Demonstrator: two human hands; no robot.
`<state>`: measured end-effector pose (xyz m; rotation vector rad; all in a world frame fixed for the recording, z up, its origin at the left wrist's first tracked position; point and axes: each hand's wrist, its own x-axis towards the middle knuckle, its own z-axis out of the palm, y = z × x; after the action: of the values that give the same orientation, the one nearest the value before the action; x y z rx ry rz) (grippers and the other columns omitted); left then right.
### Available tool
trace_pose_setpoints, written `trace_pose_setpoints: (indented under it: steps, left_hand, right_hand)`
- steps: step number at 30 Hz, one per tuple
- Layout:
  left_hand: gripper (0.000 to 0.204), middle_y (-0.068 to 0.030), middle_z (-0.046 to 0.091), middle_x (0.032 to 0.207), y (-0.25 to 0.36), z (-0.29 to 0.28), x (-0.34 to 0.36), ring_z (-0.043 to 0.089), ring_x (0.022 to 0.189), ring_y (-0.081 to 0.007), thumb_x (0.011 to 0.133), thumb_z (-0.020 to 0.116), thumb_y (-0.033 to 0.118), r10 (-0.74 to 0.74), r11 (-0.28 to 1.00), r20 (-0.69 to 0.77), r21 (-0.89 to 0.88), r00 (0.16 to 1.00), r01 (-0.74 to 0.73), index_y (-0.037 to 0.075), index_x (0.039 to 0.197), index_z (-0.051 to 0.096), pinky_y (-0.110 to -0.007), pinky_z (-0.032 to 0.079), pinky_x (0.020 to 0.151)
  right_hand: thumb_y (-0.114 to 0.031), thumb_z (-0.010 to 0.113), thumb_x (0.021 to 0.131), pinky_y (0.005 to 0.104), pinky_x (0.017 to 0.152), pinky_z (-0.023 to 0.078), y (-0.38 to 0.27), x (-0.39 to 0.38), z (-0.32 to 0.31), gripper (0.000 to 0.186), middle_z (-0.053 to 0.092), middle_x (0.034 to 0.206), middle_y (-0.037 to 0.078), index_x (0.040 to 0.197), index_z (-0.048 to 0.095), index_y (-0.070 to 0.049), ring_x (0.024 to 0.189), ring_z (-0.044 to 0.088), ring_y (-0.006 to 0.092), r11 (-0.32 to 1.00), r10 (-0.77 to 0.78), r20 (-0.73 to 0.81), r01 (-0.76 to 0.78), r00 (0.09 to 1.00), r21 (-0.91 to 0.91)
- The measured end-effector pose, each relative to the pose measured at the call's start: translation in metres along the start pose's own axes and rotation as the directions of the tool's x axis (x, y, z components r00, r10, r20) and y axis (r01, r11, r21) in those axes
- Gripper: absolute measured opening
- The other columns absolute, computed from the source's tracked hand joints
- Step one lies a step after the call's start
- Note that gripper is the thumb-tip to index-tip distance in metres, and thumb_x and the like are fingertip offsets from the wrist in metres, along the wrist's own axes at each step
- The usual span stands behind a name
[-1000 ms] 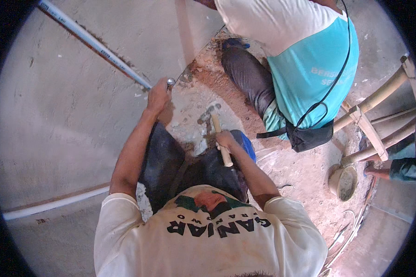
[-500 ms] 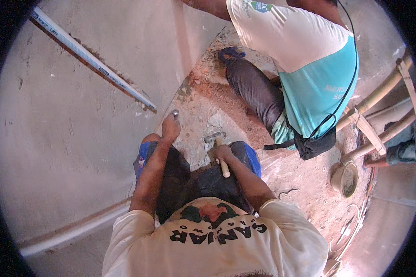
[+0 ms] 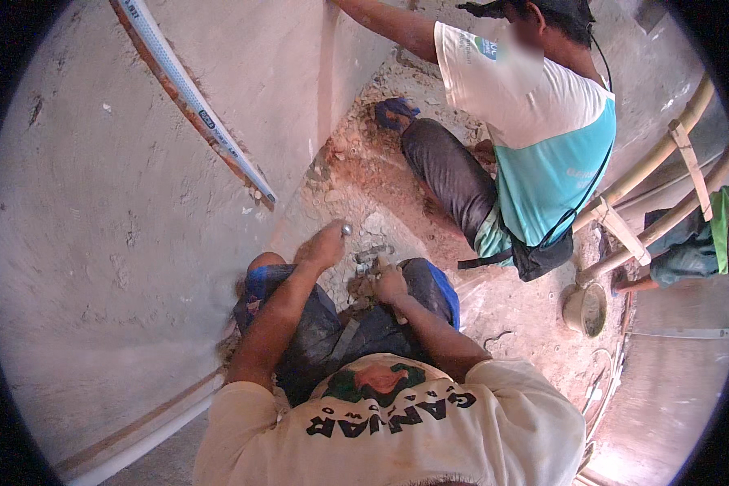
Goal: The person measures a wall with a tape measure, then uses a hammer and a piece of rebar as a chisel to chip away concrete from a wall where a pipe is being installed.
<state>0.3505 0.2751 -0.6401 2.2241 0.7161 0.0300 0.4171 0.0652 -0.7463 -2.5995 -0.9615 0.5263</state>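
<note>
My left hand (image 3: 322, 248) is closed around a chisel; only its round metal top (image 3: 347, 230) shows above the fist, and the rest is hidden. It is over the left knee, close to the foot of the grey wall. In my right hand (image 3: 390, 283), between the knees, is a hammer gripped by its wooden handle (image 3: 401, 317). The metal hammer head (image 3: 373, 254) lies just beyond the fingers, low over broken rubble (image 3: 356, 290) on the floor. Head and chisel top are apart.
A light blue pipe (image 3: 211, 121) runs down a groove in the grey wall (image 3: 97, 219). To the right squats a co-worker (image 3: 535, 138), an arm stretched to the wall. Beyond are a bamboo ladder (image 3: 664, 154), a bucket (image 3: 585, 309) and another person (image 3: 688, 251).
My left hand has moved right with the chisel, nearer the hammer. The right hand and hammer have shifted slightly. The view has turned, and more of the far-right person shows.
</note>
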Motion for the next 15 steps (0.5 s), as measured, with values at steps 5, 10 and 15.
trace_pose_setpoints:
  steps: [5,10,15]
  left_hand:
    - [0.026,-0.0205,0.058,0.107,0.009,0.012,-0.014,0.056,0.102,-0.0414,0.079,0.049,-0.002,0.331,0.943,0.105,0.002,0.938,-0.333,0.005,0.102,0.059,-0.046,0.045,0.088]
    - [0.023,-0.0153,0.053,0.108,0.022,0.022,-0.03,0.057,0.101,-0.0371,0.081,0.057,0.007,0.476,0.869,0.196,0.042,0.857,-0.492,0.006,0.105,0.06,-0.045,0.047,0.084]
    - [0.026,-0.0171,0.058,0.101,0.034,0.014,-0.035,0.059,0.096,-0.0369,0.078,0.058,0.005,0.655,0.747,0.162,0.013,0.738,-0.665,0.004,0.103,0.06,-0.042,0.049,0.084]
  right_hand:
    - [-0.033,0.051,0.091,0.0455,0.076,0.053,0.013,0.047,-0.01,0.032,0.065,0.096,0.013,0.111,0.06,-0.009,0.083,0.063,0.0321,0.916,-0.16,0.118,0.102,0.98,0.389]
    - [-0.028,0.047,0.094,0.0395,0.071,0.056,-0.046,0.038,-0.061,0.023,0.064,0.095,0.007,0.102,0.06,-0.01,0.083,0.064,0.0211,-0.007,-0.029,0.562,-0.562,0.827,0.827]
    - [-0.022,0.05,0.091,0.0384,0.072,0.055,-0.025,0.049,-0.041,0.02,0.066,0.09,0.009,0.1,0.063,-0.01,0.081,0.064,0.0223,0.047,0.116,0.555,-0.563,0.824,0.825]
